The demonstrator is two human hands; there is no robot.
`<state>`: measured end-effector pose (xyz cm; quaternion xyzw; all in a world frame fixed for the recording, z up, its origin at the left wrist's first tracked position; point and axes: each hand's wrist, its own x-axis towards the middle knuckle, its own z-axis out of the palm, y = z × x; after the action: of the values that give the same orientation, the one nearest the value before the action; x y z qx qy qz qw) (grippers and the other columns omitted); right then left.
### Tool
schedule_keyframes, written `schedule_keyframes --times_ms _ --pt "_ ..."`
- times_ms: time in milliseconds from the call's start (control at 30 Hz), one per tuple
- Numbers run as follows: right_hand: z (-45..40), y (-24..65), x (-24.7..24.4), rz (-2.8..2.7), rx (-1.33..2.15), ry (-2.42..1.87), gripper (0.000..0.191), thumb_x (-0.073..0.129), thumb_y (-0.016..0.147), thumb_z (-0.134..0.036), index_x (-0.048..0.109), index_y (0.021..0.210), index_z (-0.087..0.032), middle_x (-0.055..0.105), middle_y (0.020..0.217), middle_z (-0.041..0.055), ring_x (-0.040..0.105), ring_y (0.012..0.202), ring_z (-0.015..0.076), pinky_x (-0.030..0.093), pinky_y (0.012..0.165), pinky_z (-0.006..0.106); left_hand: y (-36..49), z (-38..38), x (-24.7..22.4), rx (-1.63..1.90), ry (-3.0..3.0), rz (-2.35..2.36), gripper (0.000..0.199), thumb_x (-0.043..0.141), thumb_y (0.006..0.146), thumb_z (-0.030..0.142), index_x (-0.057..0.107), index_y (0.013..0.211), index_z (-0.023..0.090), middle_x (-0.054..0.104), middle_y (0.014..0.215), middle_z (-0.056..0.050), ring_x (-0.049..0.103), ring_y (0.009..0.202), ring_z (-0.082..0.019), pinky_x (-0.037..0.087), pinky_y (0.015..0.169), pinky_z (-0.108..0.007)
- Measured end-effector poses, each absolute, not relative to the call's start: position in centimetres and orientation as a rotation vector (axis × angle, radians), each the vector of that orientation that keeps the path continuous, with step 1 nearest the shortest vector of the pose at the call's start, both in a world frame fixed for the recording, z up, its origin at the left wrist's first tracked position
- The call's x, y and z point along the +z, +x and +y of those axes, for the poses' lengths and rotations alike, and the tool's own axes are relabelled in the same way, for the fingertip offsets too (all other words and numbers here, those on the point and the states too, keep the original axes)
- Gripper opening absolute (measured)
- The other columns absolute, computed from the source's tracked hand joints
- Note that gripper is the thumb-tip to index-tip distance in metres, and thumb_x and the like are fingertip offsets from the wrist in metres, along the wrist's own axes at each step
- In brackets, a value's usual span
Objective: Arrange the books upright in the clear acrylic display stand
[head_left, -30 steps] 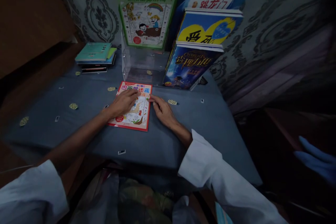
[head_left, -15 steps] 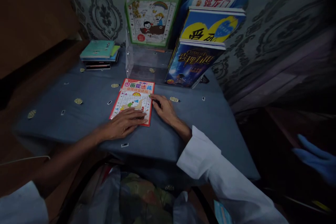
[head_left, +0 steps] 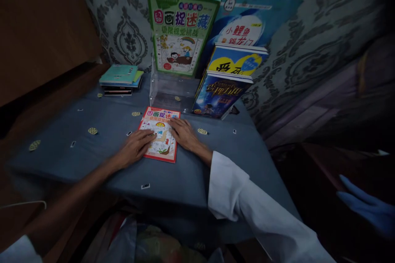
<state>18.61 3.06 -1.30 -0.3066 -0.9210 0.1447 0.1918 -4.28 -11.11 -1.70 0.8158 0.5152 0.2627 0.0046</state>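
A thin red-bordered picture book (head_left: 162,148) lies flat on the blue tablecloth (head_left: 101,148). My left hand (head_left: 135,146) rests on its left edge, fingers stretched over the cover. From the right, my right hand (head_left: 184,133) lies over the book's upper right part, its fingers extended onto the cover. Behind the book stands a clear acrylic rack (head_left: 166,94). It holds a green-bordered picture book (head_left: 182,33) on the left and a dark blue book (head_left: 219,96) at the lower right.
A small stack of books (head_left: 119,74) sits at the table's back left. More books, among them a yellow and blue one (head_left: 236,61), stand in the rack. Blue glove-like fingers (head_left: 367,203) show at the far right beyond the table.
The view has tilted up, showing more of the rack's upper books. My left hand has slid toward the book's left edge, and my right hand has moved further onto its upper part.
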Motion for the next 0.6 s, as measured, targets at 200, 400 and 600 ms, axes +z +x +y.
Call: schedule_keyframes --times_ms 200,400,600 --pt "6.6 17.7 -2.3 -2.553 0.395 -1.008 0.045 0.044 0.103 -0.03 0.051 0.145 -0.015 0.048 0.156 0.0163 0.04 0.147 0.0265 0.027 0.122 0.054 -4.1 -11.3 -1.7 0.8 2.569 1.606 0.039 0.042 0.104 0.025 0.056 0.14 0.022 0.06 0.141 -0.013 0.055 0.132 -0.024 0.047 0.111 -0.049" --pt "4.1 19.2 -2.4 -2.538 0.414 -0.961 0.044 0.045 0.101 -0.03 0.056 0.141 -0.015 0.05 0.153 0.0169 0.043 0.146 0.028 0.03 0.121 0.055 -4.1 -11.3 -1.7 0.789 2.553 1.62 0.039 0.04 0.104 0.025 0.056 0.139 0.022 0.06 0.141 -0.012 0.054 0.133 -0.024 0.045 0.113 -0.049" --pt "-2.9 22.4 -1.8 -2.547 0.454 -0.791 0.04 0.049 0.099 -0.03 0.062 0.136 -0.023 0.061 0.145 0.0117 0.049 0.142 0.0281 0.036 0.118 0.058 -4.1 -11.2 -2.2 0.789 2.567 1.596 0.041 0.04 0.102 0.022 0.056 0.14 0.021 0.06 0.14 -0.012 0.054 0.132 -0.026 0.046 0.111 -0.05"
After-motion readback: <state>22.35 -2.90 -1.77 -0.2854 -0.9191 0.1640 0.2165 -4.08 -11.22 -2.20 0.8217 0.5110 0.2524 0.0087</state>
